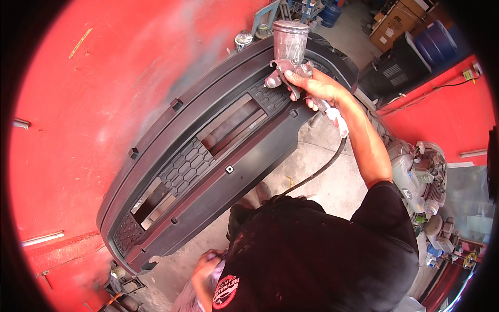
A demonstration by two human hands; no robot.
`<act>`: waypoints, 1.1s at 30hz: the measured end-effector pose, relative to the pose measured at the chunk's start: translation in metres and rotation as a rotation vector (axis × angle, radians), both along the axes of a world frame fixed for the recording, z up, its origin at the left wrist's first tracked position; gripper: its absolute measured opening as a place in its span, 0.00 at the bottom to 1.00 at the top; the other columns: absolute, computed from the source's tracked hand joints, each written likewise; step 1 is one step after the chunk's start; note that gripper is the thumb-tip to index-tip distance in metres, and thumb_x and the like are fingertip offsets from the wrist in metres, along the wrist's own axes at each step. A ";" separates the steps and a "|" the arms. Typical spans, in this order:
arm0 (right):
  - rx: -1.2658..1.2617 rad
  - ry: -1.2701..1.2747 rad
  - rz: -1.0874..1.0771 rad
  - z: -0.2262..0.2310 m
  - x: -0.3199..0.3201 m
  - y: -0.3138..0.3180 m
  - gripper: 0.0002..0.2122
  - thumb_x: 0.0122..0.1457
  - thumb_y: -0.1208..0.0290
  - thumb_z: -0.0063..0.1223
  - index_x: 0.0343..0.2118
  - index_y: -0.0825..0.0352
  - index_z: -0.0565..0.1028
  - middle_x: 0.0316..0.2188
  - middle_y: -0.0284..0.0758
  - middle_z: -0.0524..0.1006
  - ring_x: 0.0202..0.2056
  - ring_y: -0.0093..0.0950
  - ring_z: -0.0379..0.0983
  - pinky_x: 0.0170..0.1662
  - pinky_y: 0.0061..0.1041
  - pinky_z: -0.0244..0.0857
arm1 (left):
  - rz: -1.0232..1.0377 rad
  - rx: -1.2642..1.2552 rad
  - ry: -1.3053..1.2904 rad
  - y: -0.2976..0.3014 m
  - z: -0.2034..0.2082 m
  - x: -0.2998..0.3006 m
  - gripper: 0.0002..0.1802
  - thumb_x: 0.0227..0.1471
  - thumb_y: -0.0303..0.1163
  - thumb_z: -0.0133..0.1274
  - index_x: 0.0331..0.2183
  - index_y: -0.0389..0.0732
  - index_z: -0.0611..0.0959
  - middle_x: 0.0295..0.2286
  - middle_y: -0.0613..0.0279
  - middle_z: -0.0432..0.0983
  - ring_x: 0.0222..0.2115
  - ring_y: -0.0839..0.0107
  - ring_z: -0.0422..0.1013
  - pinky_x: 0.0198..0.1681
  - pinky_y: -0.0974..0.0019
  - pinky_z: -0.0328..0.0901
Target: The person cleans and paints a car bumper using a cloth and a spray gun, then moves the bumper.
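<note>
My right hand (pixel 325 86) is raised at the upper right, its fingers wrapped round the handle of a paint spray gun (pixel 275 78). The gun's cup (pixel 290 44) stands upright on top, and a dark hose (pixel 325 171) runs from the handle down toward my body. Beyond and below the gun is a dark grey car bumper (pixel 260 184) with honeycomb grille sections and open slots. My left hand (pixel 208 265) is low beside my body, closed on a pale, crumpled sheet (pixel 215 275); whether this is cloth or plastic I cannot tell.
A red wall (pixel 78 130) with grey overspray rises behind the bumper. Cans (pixel 243 40) stand near its far end. To the right are a blue drum (pixel 435 44), a black cabinet (pixel 392 70), cardboard boxes (pixel 397 23) and compressor-like machinery (pixel 416 174). Concrete floor (pixel 317 148) shows between bumper and body.
</note>
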State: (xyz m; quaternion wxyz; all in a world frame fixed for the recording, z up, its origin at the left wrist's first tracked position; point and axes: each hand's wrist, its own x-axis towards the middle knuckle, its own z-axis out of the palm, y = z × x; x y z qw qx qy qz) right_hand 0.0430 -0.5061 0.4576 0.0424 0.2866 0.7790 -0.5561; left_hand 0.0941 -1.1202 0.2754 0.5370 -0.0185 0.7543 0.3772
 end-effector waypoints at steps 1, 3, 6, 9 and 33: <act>0.019 -0.008 -0.004 0.004 0.006 -0.003 0.26 0.60 0.39 0.49 0.38 0.64 0.74 0.25 0.31 0.75 0.14 0.18 0.64 0.15 0.22 0.61 | 0.084 0.269 0.019 0.004 0.052 -0.011 0.14 0.44 0.24 0.57 0.38 0.34 0.81 0.33 0.60 0.78 0.38 0.71 0.72 0.44 0.69 0.67; 0.137 0.023 -0.029 0.003 0.015 -0.009 0.25 0.60 0.40 0.50 0.35 0.64 0.73 0.24 0.30 0.75 0.14 0.18 0.64 0.15 0.22 0.60 | 0.080 0.443 0.300 0.021 0.163 -0.029 0.15 0.40 0.19 0.59 0.36 0.34 0.81 0.34 0.58 0.78 0.39 0.67 0.74 0.46 0.65 0.67; -0.124 0.097 -0.061 0.004 0.021 -0.016 0.22 0.61 0.46 0.53 0.38 0.65 0.72 0.22 0.29 0.74 0.12 0.16 0.61 0.14 0.17 0.55 | 0.165 0.616 0.775 0.014 0.218 -0.062 0.29 0.40 0.40 0.68 0.40 0.32 0.77 0.35 0.54 0.77 0.36 0.67 0.73 0.42 0.64 0.66; -0.027 0.099 -0.191 0.014 0.036 -0.035 0.21 0.61 0.47 0.53 0.37 0.64 0.72 0.23 0.29 0.75 0.13 0.16 0.61 0.14 0.17 0.54 | 0.294 0.526 1.025 0.110 0.226 -0.116 0.21 0.49 0.29 0.62 0.44 0.35 0.74 0.38 0.60 0.73 0.38 0.67 0.70 0.45 0.63 0.66; -0.267 0.404 -0.324 0.010 0.194 0.063 0.21 0.65 0.49 0.46 0.59 0.44 0.69 0.24 0.28 0.69 0.14 0.18 0.61 0.19 0.19 0.62 | -1.194 0.125 0.947 0.425 0.140 -0.208 0.18 0.60 0.44 0.51 0.43 0.41 0.81 0.33 0.49 0.79 0.32 0.54 0.74 0.36 0.51 0.67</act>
